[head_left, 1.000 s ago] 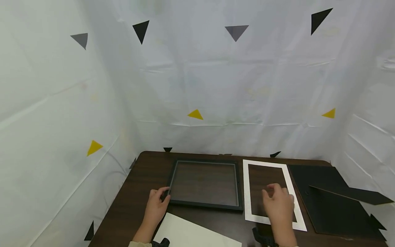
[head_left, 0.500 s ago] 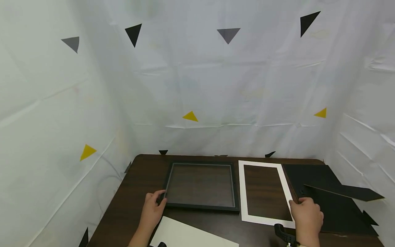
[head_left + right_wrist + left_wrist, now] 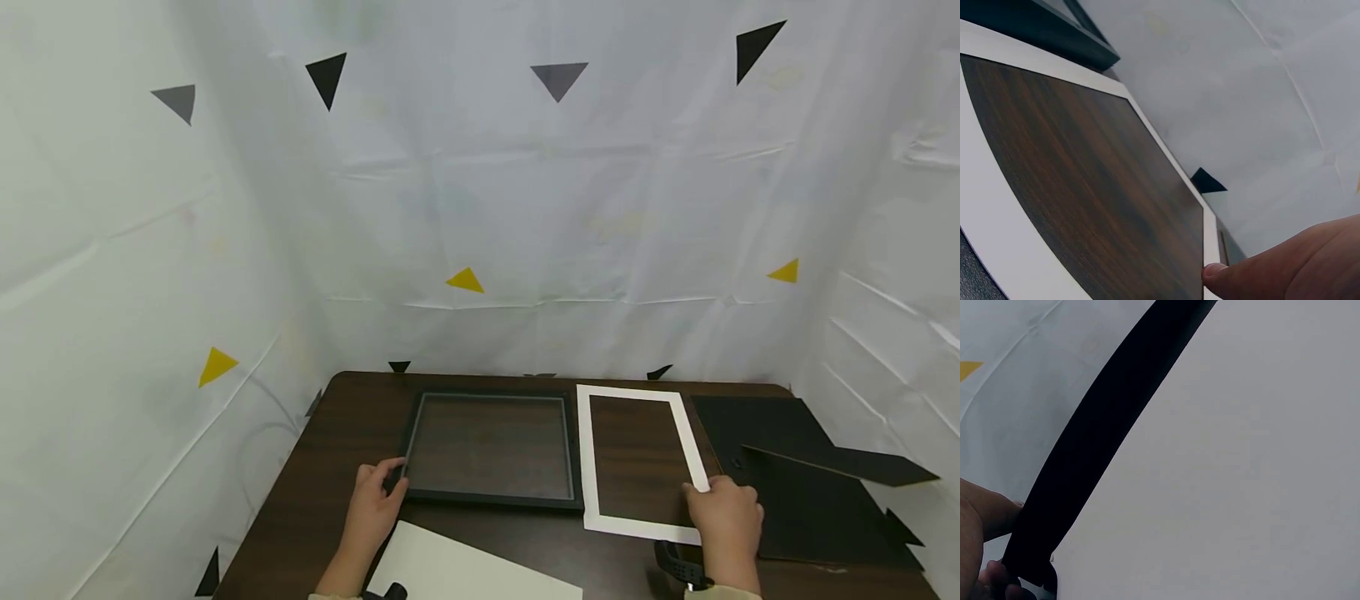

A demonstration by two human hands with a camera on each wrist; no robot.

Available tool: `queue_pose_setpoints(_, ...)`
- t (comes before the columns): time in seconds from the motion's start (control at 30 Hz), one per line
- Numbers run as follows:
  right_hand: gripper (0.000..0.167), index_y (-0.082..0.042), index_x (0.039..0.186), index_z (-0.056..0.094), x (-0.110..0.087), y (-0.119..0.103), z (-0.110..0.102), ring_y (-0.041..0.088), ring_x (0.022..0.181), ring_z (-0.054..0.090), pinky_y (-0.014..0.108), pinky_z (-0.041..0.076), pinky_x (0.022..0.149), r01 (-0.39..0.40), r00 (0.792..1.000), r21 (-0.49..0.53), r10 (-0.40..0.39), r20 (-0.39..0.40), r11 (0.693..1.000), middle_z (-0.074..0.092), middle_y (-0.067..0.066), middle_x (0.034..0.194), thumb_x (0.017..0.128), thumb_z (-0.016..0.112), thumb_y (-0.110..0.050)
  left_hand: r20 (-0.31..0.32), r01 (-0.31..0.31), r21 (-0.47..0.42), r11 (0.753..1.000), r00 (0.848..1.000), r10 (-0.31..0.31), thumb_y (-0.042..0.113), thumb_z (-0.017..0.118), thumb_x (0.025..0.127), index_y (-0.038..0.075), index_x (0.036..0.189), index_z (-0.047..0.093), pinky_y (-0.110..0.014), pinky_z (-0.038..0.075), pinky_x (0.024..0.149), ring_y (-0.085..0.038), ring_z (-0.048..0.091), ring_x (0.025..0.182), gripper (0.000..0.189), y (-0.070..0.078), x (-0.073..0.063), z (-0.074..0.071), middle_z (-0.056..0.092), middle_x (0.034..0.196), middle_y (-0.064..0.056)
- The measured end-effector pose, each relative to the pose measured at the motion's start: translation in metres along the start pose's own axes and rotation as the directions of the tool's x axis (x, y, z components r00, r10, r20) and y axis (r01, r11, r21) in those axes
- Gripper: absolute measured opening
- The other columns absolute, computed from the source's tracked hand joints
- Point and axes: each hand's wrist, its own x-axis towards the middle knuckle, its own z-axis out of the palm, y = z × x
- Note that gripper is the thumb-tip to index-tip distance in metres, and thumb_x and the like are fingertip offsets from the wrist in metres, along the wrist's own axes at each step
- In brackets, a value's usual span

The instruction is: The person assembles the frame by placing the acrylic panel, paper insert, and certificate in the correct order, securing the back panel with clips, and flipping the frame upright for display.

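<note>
My left hand [image 3: 371, 504] holds the left side of a black picture frame [image 3: 495, 502] lying flat on the table, thumb and fingers at its edge. In the left wrist view the frame's dark side [image 3: 1094, 434] runs diagonally, with fingers [image 3: 997, 575] at its lower end. My right hand [image 3: 726, 518] grips the right side of a white picture mat [image 3: 586, 467] with a rectangular opening. The right wrist view shows the thumb [image 3: 1219, 275] on top of the mat's border [image 3: 982, 169]; the other fingers are hidden there.
Right of the mat lies a black frame backing [image 3: 810, 521] with its easel leg [image 3: 840, 463] raised. A white sheet [image 3: 472, 567] sits at the table's front, below the frame. White curtains [image 3: 525, 208] with coloured triangles surround the dark wooden table [image 3: 360, 408].
My right hand went from above the mat's opening to its right side and took hold of it. The mat has since shifted slightly left. My left hand stays on the frame.
</note>
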Motion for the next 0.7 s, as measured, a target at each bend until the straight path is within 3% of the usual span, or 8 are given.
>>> queue_pose_setpoints(0.17, 0.047, 0.019, 0.120, 0.067, 0.0007, 0.0025, 0.0062, 0.062, 0.113, 0.050, 0.067, 0.038, 0.095, -0.007, 1.000, 0.028, 0.007, -0.013, 1.000, 0.065, 0.045, 0.111, 0.096, 0.074, -0.021, 0.006, 0.021, 0.008, 1.000, 1.000, -0.021, 0.021, 0.073, 0.106, 0.014, 0.142, 0.070, -0.027, 0.037, 0.063, -0.014, 0.041, 0.073, 0.037, 0.0019, -0.0001, -0.0010, 0.047, 0.115, -0.011)
queue_pose_setpoints(0.4, 0.051, 0.020, 0.129, 0.063, 0.0022, 0.0005, 0.0083, 0.063, 0.118, 0.043, 0.068, 0.035, 0.097, -0.083, 0.996, 0.139, 0.085, -0.004, 0.987, 0.058, 0.045, 0.117, 0.098, 0.071, -0.021, 0.014, 0.023, 0.015, 1.000, 1.000, -0.023, 0.022, 0.073, 0.106, 0.015, 0.142, 0.070, -0.027, 0.037, 0.065, -0.014, 0.042, 0.076, 0.037, 0.0043, -0.0013, -0.0027, 0.048, 0.117, -0.011)
queue_pose_setpoints(0.63, 0.054, 0.015, 0.137, 0.050, 0.0047, -0.0002, 0.0024, 0.056, 0.106, 0.063, 0.058, 0.046, 0.079, -0.101, 0.995, 0.218, 0.104, -0.003, 0.971, 0.064, 0.040, 0.122, 0.104, 0.063, -0.026, 0.010, 0.022, 0.009, 1.000, 1.000, -0.022, 0.021, 0.073, 0.106, 0.015, 0.142, 0.071, -0.027, 0.038, 0.065, -0.014, 0.043, 0.076, 0.036, 0.0027, -0.0010, -0.0007, 0.048, 0.116, -0.011)
queue_pose_setpoints(0.7, 0.056, 0.013, 0.142, 0.046, 0.0053, -0.0008, 0.0016, 0.057, 0.111, 0.062, 0.060, 0.048, 0.082, -0.111, 0.994, 0.236, 0.112, 0.008, 0.965, 0.061, 0.041, 0.129, 0.107, 0.059, -0.029, 0.011, 0.027, 0.011, 1.000, 1.000, -0.027, 0.021, 0.073, 0.105, 0.016, 0.142, 0.070, -0.027, 0.038, 0.065, -0.015, 0.043, 0.076, 0.037, 0.0025, -0.0006, 0.0004, 0.048, 0.117, -0.011)
